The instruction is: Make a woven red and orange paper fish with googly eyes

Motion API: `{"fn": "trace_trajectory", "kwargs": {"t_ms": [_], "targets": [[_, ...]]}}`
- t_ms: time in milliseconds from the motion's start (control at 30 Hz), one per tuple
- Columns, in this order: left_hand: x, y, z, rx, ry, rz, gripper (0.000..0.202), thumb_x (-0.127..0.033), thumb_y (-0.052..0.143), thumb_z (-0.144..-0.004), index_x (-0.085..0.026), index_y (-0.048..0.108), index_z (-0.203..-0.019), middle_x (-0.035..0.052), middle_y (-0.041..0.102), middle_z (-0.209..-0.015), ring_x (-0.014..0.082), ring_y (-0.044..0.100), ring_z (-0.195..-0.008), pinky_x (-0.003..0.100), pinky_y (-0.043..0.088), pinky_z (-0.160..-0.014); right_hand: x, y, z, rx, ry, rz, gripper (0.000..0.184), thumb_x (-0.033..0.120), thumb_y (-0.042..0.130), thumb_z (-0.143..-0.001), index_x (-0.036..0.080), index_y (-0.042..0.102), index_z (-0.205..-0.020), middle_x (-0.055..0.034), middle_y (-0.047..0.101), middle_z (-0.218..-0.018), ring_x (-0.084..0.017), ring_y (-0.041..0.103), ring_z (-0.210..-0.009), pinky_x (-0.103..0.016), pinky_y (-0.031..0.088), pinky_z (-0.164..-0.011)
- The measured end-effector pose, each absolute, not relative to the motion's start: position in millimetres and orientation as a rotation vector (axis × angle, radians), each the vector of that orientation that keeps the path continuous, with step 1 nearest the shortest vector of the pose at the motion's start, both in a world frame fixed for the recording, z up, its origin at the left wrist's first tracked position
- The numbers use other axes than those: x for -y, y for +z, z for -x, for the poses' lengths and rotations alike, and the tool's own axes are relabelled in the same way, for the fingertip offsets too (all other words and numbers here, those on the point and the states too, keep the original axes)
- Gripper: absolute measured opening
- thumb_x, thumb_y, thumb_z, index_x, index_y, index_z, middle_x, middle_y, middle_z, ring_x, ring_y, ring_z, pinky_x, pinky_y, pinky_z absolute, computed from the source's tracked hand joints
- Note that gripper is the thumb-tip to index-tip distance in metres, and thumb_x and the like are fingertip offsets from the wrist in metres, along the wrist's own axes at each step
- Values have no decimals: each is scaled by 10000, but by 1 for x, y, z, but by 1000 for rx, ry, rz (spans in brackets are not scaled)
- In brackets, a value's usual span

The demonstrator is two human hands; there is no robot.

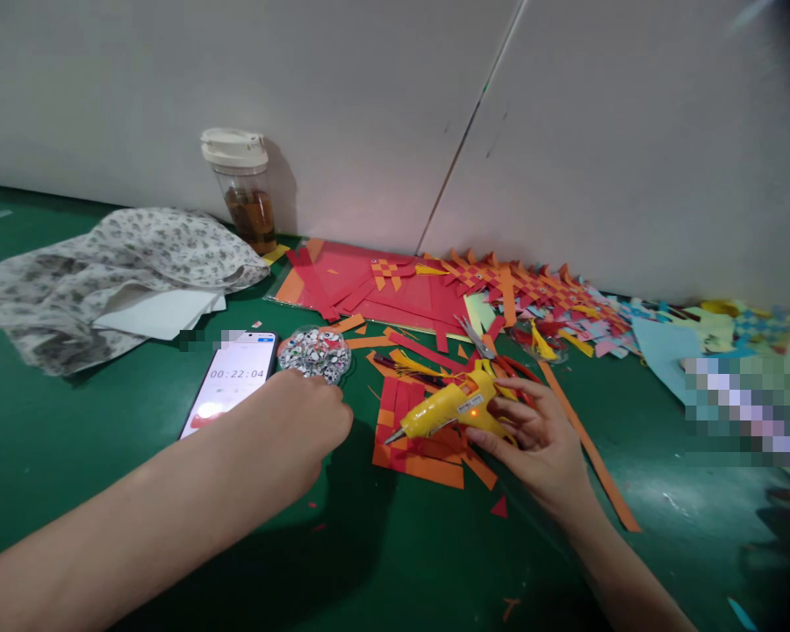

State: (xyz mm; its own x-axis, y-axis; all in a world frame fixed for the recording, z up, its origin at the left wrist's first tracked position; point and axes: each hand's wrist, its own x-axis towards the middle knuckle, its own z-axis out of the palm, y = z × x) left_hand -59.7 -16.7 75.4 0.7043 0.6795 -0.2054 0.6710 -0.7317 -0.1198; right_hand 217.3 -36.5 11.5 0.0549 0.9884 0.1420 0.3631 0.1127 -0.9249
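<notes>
A dark green table top point(72, 491) fills the lower frame and meets a pale wall. At upper left lies a crumpled grey-and-white floral cloth point(105, 263), partly over flat white sheets point(164, 313). Behind them, against the wall, stands a clear plastic cup with a cream lid and brown liquid point(247, 197). Near centre left a white-cased phone showing a timer point(233, 377) lies just beside a round clear dish of googly eyes point(316, 351). At centre sits a red-and-orange woven paper mat point(421, 465), with a stack of red paper sheets point(395, 294) above it. A long orange paper strip point(592, 456) runs diagonally at right, below a heap of small woven paper pieces point(546, 294).
</notes>
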Motion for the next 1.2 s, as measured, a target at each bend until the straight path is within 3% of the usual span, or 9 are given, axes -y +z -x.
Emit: {"fn": "trace_trajectory", "kwargs": {"t_ms": [133, 367, 600, 1200], "targets": [[17, 74, 61, 1128, 349, 2877, 116, -107, 568, -626, -175, 627, -699, 50, 658, -697, 208, 627, -602, 274, 412, -478, 38, 14, -215, 1487, 836, 1406, 516, 386, 667, -726, 275, 446, -1180, -45, 614, -920, -195, 618, -882, -321, 528, -747], [17, 75, 61, 1122, 374, 2874, 130, -93, 542, -629, -179, 618, -689, 46, 654, -693, 211, 622, -600, 278, 406, -465, 42, 14, -211, 1559, 681, 1579, 759, 367, 755, -614, 283, 410, -1284, -96, 540, -1205, -275, 522, -1118, -380, 507, -840], [16, 72, 64, 1114, 323, 2895, 122, -106, 538, -628, -176, 608, -700, 49, 648, -705, 209, 619, -598, 284, 410, -473, 41, 8, -213, 1661, 542, 1573, 673, 310, 677, -705, 272, 401, -1318, -91, 551, -1210, -249, 548, -1090, -350, 527, -831], [17, 74, 64, 1086, 328, 2885, 101, -100, 555, -647, -178, 608, -680, 52, 650, -683, 216, 615, -585, 284, 379, -453, 40, 4, -216, 1802, 400, 1580, 594, 299, 650, -718, 246, 454, -1277, -91, 648, -1042, -262, 616, -994, -379, 543, -792]]}}
